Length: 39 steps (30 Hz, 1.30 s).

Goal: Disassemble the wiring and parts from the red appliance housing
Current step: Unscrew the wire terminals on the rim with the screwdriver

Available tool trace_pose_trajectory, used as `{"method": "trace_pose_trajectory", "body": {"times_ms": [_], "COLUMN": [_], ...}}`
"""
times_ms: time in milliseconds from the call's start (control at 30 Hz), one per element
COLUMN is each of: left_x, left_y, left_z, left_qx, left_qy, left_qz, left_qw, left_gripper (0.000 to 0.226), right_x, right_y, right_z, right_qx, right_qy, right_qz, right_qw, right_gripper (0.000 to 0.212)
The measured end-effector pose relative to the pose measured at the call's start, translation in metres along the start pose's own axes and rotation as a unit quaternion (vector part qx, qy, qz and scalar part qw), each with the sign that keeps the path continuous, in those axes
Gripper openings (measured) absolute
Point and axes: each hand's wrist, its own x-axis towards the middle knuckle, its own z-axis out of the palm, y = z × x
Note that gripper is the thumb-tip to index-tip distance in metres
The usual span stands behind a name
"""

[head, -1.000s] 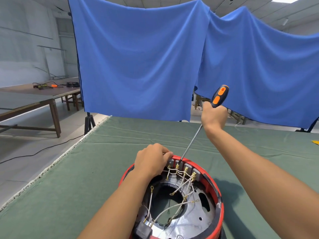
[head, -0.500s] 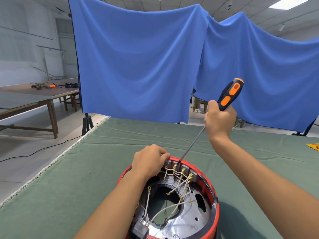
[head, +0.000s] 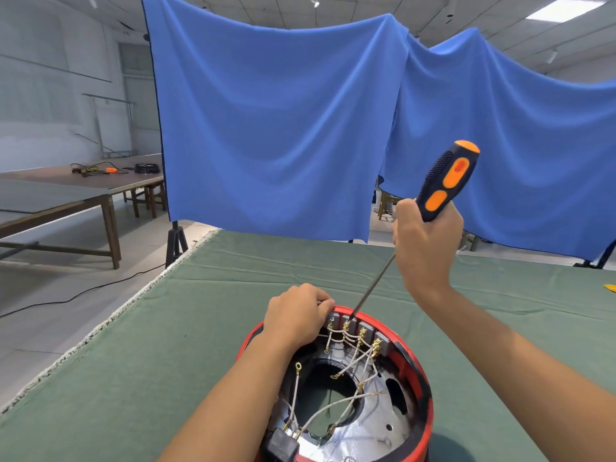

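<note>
So the left hand (head: 297, 320) is curled over the far rim of the red housing (head: 420, 378), which sits at the near edge of the green table (head: 186, 348). White wires (head: 343, 400) cross its metal inside. The right hand (head: 425, 243) is wrapped around the screwdriver (head: 445, 181), tip down on the grey terminal blocks (head: 365, 328).

Wires (head: 346, 368) across housing (head: 421, 368) opening; cloth (head: 200, 328) apparently bare alongside.

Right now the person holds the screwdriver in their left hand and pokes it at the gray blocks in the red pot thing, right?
Not quite. The head view shows the screwdriver in the right hand. Its tip does meet the gray blocks in the red housing, while the left hand grips the rim.
</note>
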Motion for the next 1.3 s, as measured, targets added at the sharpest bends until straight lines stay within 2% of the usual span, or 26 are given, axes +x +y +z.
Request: {"method": "trace_pose_trajectory", "body": {"times_ms": [967,1300], "left_x": [-0.001,0.001], "left_y": [0.000,0.001], "left_z": [0.000,0.000], "left_qx": [-0.006,-0.001], "left_qy": [0.003,0.004], "left_qz": [0.005,0.002], "left_qw": [1.000,1.000], "left_gripper": [0.026,0.026], "right_x": [0.003,0.009], "right_y": [0.008,0.011], "right_z": [0.002,0.002], "right_qx": [0.013,0.006], "right_qy": [0.001,0.031], "right_qz": [0.024,0.045], "right_qw": [1.000,0.999], "right_gripper": [0.030,0.029]}}
